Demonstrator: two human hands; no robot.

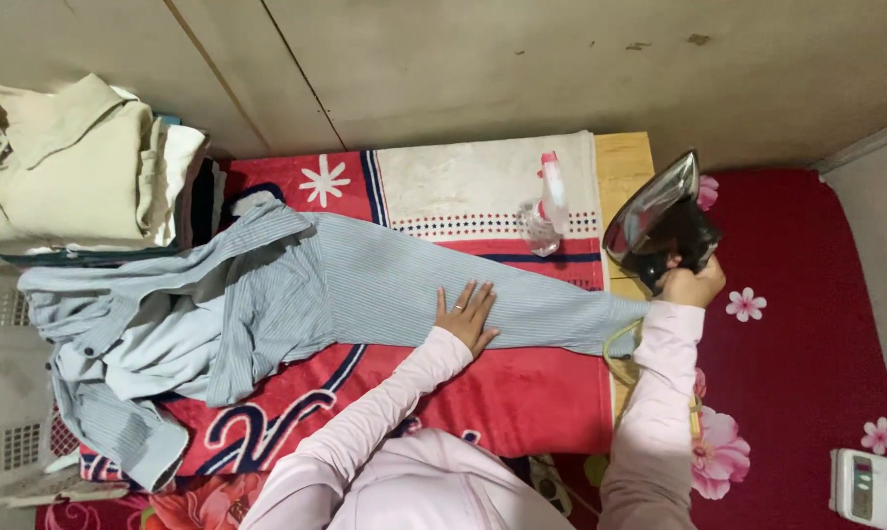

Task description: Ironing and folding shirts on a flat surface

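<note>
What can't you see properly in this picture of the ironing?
- Iron, head view: tilted up, so only its shiny soleplate shows; the right hand covers the handle.
- Striped shirt: crumpled at the left, folds hiding its front.
- Under the left hand: the sleeve cloth there is covered.
- White device: cut off by the right edge.
- Spray bottle: too clear to tell how full.
- Folded pile: lower clothes hidden beneath the beige shirt.

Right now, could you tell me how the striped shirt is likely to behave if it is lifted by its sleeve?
The shirt would probably flop: its body lies bunched in soft folds. It seems light, thin cloth, lying flat under the left hand. It might drag across the red blanket rather than slide freely.
</note>
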